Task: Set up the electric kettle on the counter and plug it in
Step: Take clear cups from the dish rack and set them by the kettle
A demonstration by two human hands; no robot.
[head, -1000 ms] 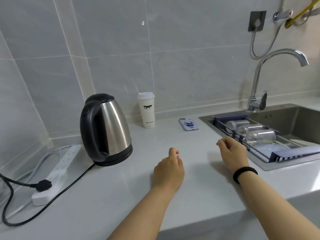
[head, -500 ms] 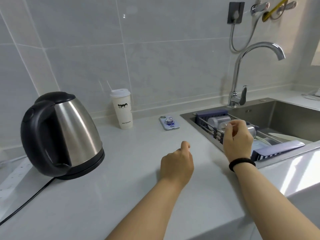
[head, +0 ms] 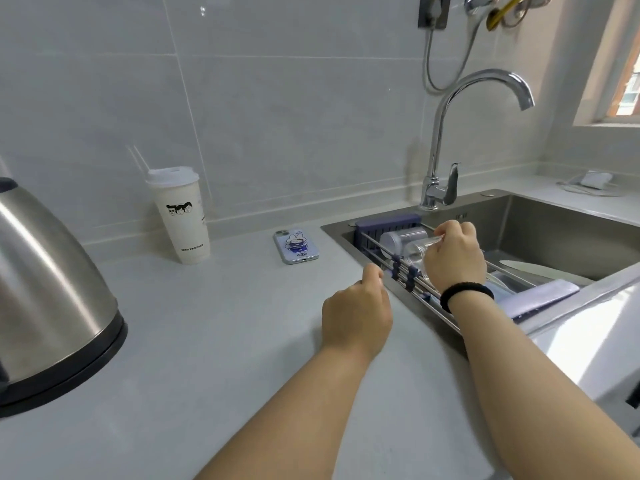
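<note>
The steel electric kettle (head: 52, 289) stands on its black base (head: 76, 372) at the left edge of the grey counter (head: 207, 341), partly cut off by the frame. Its cord, plug and the power strip are out of view. My left hand (head: 356, 317) hovers over the counter beside the sink edge, fingers curled, holding nothing. My right hand (head: 453, 261), with a black band on its wrist, is over the drying rack (head: 384, 225) in the sink. Its fingers are closed around a clear glass (head: 414, 252) lying there.
A white lidded paper cup (head: 180, 216) and a phone (head: 296, 245) lie by the back wall. A chrome faucet (head: 446, 133) rises behind the steel sink (head: 554, 230). A dark wall socket (head: 433, 10) with a grey cable sits high on the tiles.
My view has swung right, away from the kettle and power strip. My right hand moved from the counter to the sink rack and closed on the glass; my left hand drifted right.
</note>
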